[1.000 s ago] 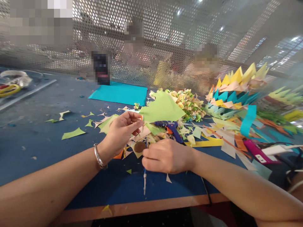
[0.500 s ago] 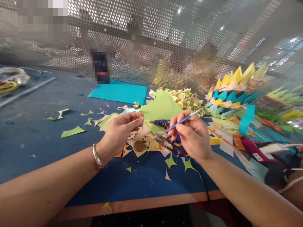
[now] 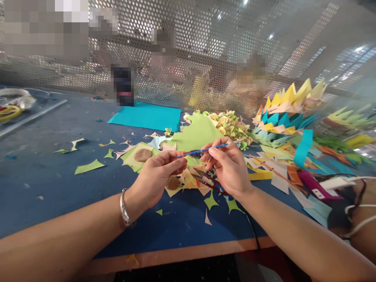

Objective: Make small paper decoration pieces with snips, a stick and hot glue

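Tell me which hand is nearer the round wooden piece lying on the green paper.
Left. The left hand is just right of the round wooden piece, slightly nearer you; the right hand is farther off to the right, past the left hand.

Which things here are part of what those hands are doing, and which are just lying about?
In use, it seems:
blue stick, in the right hand, its end at the left hand
scissors, perhaps, close by

Probably just lying about:
bright blue sheet
yellow loop
paper scraps
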The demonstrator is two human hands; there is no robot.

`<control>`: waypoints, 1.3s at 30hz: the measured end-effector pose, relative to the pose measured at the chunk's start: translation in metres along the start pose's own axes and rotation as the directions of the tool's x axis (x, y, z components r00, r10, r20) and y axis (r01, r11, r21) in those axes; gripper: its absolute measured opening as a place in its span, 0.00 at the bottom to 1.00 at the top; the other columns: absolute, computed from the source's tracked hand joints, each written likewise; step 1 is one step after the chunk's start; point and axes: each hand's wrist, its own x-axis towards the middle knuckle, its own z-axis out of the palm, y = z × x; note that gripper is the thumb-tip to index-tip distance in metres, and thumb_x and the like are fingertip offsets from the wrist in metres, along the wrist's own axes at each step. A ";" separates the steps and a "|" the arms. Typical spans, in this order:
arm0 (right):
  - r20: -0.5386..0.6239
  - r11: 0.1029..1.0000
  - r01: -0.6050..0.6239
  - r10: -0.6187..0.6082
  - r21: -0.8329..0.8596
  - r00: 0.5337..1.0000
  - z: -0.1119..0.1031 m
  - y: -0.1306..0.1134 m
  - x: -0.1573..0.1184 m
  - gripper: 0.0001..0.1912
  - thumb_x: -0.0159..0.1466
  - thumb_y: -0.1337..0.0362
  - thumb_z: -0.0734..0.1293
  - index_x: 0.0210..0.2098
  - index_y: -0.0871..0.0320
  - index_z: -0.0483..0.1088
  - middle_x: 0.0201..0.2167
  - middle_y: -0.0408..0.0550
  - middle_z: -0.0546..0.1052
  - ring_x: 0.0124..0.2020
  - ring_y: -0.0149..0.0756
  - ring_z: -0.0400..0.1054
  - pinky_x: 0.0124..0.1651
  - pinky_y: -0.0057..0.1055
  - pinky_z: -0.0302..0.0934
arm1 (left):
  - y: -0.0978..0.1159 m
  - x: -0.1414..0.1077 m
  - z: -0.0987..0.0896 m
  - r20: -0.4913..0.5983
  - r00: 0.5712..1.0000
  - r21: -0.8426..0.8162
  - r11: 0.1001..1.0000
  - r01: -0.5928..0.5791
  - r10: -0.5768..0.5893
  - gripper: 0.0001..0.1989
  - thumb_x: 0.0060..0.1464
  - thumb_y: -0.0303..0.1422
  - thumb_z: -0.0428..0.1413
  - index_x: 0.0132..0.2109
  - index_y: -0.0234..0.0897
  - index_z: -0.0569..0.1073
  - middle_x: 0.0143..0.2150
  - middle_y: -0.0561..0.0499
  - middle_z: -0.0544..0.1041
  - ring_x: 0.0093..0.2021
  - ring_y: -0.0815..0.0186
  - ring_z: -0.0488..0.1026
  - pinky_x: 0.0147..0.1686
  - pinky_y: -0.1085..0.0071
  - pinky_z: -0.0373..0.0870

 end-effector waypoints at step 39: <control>0.027 1.000 -0.014 0.013 0.018 1.000 -0.006 0.005 -0.003 0.07 0.62 0.64 0.68 0.33 0.56 0.64 0.31 0.42 0.76 0.23 0.26 0.70 0.21 0.24 0.65 | 0.009 -0.001 -0.005 0.184 0.976 0.427 0.886 -0.183 0.113 0.12 0.58 0.39 0.55 0.31 0.35 0.73 0.29 0.50 0.77 0.29 0.68 0.72 0.30 0.73 0.67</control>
